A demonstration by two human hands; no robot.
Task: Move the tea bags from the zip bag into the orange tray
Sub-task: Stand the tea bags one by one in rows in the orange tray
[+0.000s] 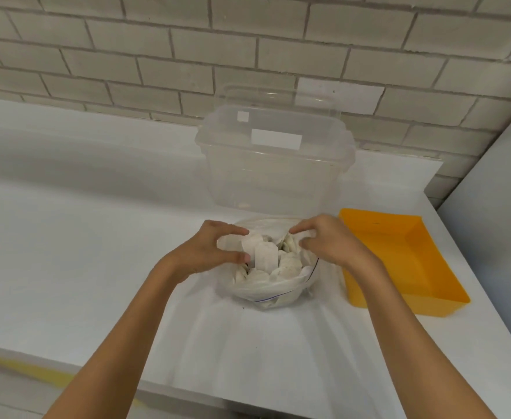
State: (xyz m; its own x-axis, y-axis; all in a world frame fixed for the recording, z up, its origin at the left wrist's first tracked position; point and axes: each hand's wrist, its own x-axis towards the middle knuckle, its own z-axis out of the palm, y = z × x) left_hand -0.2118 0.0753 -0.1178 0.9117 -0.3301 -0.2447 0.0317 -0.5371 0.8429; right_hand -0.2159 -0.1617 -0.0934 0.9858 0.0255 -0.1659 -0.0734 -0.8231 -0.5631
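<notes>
White table top, matte, faintly creased near the front edge. Behind it a wall of pale painted brick; at far right a plain white panel. Strip of floor at lower left, with a yellow smear on it.

Clear plastic bin at the back of the table, upright, lid on, two white labels on its front. Contents not readable through the plastic.

Zip bag just in front of the bin, standing on the table with its mouth wide and its rim rolled outward, blue seal line along the near edge. Packed with tea bags: white paper sachets, some on end, one tall one leaning at the left of the opening. All visible tea bags inside the zip bag.

Orange tray just right of the zip bag, flat on the table, set at a slant to the table edge. Orange floor and walls in plain sight.

Left hand at the left rim of the bag, forefinger and thumb curled inward, gripping the plastic there, thumb tip beside the tall sachet. Right hand at the right rim, forefinger and thumb pinching the rolled plastic. Both forearms bare, reaching in from the bottom edge.
</notes>
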